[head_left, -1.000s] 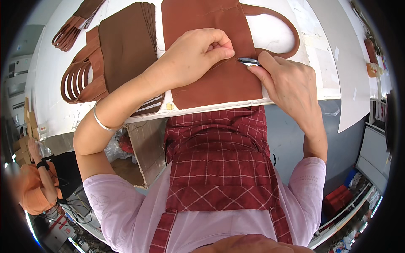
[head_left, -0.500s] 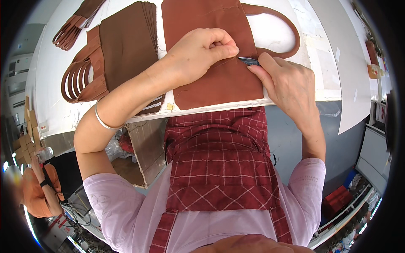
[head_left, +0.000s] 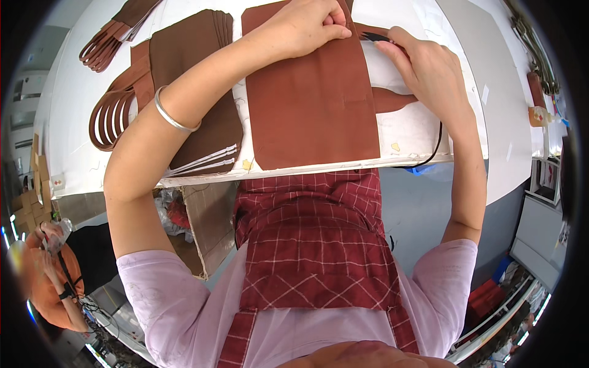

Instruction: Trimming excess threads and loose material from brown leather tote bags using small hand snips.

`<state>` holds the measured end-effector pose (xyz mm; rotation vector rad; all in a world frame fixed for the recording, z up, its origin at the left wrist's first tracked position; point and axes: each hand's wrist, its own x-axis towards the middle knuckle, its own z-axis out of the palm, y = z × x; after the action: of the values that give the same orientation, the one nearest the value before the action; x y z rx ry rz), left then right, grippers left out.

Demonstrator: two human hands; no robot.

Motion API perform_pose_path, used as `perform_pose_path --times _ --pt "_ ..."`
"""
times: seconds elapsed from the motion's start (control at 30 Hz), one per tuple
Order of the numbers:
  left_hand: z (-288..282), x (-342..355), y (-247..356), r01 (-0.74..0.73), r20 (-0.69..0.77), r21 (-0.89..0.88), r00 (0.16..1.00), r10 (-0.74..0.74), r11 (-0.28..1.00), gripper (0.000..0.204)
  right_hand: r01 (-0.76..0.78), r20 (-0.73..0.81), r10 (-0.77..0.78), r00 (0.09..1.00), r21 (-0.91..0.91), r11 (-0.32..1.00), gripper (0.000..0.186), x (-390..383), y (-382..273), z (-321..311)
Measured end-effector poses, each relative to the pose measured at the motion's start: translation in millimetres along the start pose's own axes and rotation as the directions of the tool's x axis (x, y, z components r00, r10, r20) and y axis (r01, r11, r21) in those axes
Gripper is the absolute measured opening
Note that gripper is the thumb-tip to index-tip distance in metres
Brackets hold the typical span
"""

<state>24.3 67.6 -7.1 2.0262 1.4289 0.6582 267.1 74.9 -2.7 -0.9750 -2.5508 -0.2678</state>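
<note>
A reddish-brown leather-like panel (head_left: 313, 116) lies flat in front of me, with a looped strap (head_left: 392, 100) joined along its right side. My left hand (head_left: 310, 27) is at the panel's far right edge, thumb and fingers pinched together; whatever they hold is too small to make out. Just to the right, my right hand (head_left: 432, 67) grips small thread snips (head_left: 375, 37). Their dark tips point left, close to the panel edge and the strap's far end, near my left fingertips. The right hand covers part of the strap.
Left of the panel lies a stack of dark brown panels (head_left: 190, 55) with looped straps (head_left: 113, 116). Another strapped bundle (head_left: 116, 30) sits farther back. A grey sheet (head_left: 491, 80) runs along the white table's (head_left: 67, 147) right side. A person in orange (head_left: 49, 288) is at lower left.
Both hands have moved away from me along the panel's right edge, from the strap's near end to its far end. The panel has slid slightly toward me.
</note>
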Motion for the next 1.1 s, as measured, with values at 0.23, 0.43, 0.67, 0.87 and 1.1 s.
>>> perform_pose_path --times 0.23,0.43,0.67,0.87,1.1 --pt "15.3 3.6 -15.4 -0.143 -0.239 0.083 0.958 0.159 0.986 0.024 -0.002 0.098 -0.002 0.995 0.039 0.999 0.035 19.0 8.3 12.4" --pt "7.8 6.0 -5.7 0.125 -0.09 -0.195 0.985 -0.145 0.973 0.027 -0.005 0.081 0.002 0.997 0.035 0.999 0.035 22.4 7.8 13.3" --pt "6.0 7.1 -6.8 0.144 -0.065 -0.198 0.985 -0.159 0.97 0.027 0.028 0.065 -0.026 0.998 -0.033 0.999 0.033 23.1 5.1 12.0" --pt "1.2 9.6 -17.5 0.272 -0.01 -0.451 0.951 -0.31 0.85 0.028 0.014 0.046 -0.014 0.999 -0.013 1.0 0.034 21.4 4.9 13.9" --pt "-6.5 -23.4 -26.1 0.12 -0.113 0.059 0.987 -0.112 0.991 0.023 0.002 0.144 -0.008 0.99 0.037 0.999 0.039 31.0 -2.3 7.4"
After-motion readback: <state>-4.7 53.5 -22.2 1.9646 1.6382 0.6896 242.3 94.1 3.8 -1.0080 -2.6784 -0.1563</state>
